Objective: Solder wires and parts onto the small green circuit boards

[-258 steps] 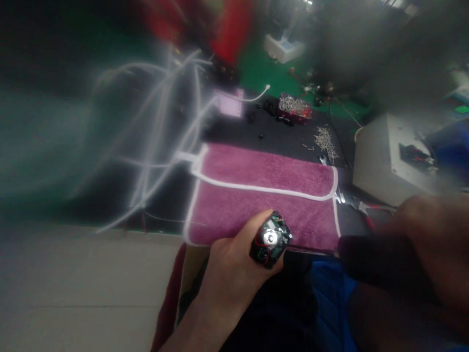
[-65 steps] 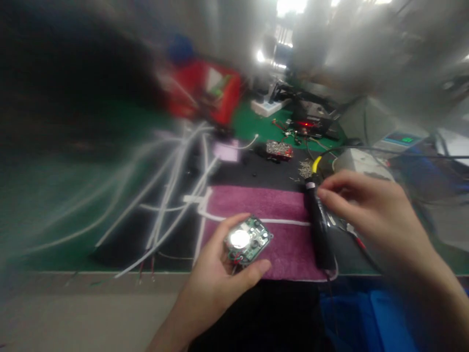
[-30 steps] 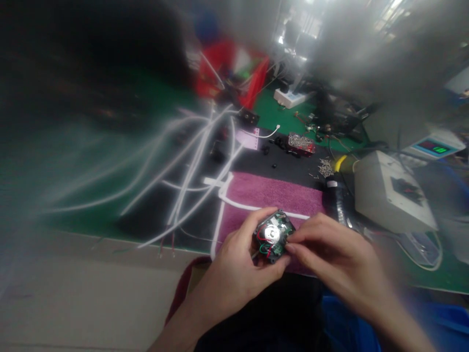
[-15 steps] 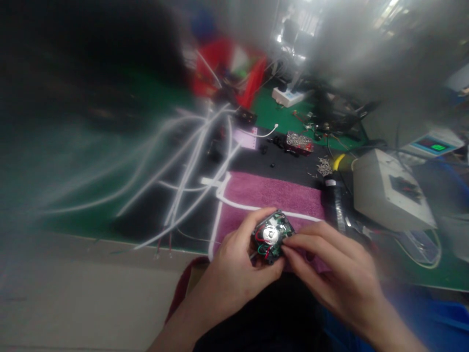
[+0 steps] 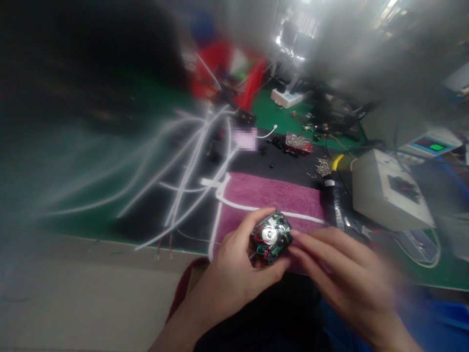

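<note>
My left hand [image 5: 230,274] grips a small black module with a green circuit board [image 5: 271,237], a shiny round disc in its middle and red and green wires. It is held just above the near edge of a purple towel [image 5: 271,195]. My right hand [image 5: 340,278] is blurred by motion; its fingertips touch the right side of the module, pressed close together. A black electric screwdriver [image 5: 331,205] lies on the bench right of the towel, away from both hands.
White cables [image 5: 183,171] fan out across the black mat at left. A red tray of screws [image 5: 298,143] and loose screws [image 5: 323,167] lie behind the towel. A white box [image 5: 388,195] stands at right, a scale with a green display [image 5: 432,144] beyond it.
The screwdriver was put down on the bench beside the towel. My right hand then came to the module and its fingers keep shifting along the right side. My left hand holds it steady.
</note>
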Motion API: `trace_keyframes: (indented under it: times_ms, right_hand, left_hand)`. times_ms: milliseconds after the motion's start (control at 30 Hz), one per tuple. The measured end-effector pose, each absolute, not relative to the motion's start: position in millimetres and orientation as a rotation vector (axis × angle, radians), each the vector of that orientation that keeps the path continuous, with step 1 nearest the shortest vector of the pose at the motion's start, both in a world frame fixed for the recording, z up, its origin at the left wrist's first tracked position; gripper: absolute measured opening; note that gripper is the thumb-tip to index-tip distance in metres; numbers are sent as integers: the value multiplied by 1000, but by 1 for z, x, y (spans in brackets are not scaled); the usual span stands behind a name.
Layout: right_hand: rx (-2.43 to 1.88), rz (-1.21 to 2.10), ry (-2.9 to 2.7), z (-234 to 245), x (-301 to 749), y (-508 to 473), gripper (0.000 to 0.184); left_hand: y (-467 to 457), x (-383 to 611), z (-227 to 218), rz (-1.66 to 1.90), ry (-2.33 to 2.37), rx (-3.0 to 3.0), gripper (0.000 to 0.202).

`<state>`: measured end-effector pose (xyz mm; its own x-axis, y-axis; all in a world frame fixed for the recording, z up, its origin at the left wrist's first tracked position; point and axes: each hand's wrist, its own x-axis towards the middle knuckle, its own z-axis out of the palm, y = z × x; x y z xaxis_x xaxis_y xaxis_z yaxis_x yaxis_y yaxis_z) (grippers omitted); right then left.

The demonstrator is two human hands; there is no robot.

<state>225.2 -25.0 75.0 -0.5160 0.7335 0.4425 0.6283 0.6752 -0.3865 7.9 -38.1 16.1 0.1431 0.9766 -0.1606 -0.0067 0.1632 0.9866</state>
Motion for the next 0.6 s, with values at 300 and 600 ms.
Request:
trace_keyframes:
  times_ms: [300,600]
  right_hand:
    - [-2026,74,-1878,43,306,-6,70]
    - [-1947,600,-1632,49,309,8,71]
  left_hand:
    - [-38,6,26,1005,1194,1088,40]
    - [-39,13,25,968,1330,1301,38]
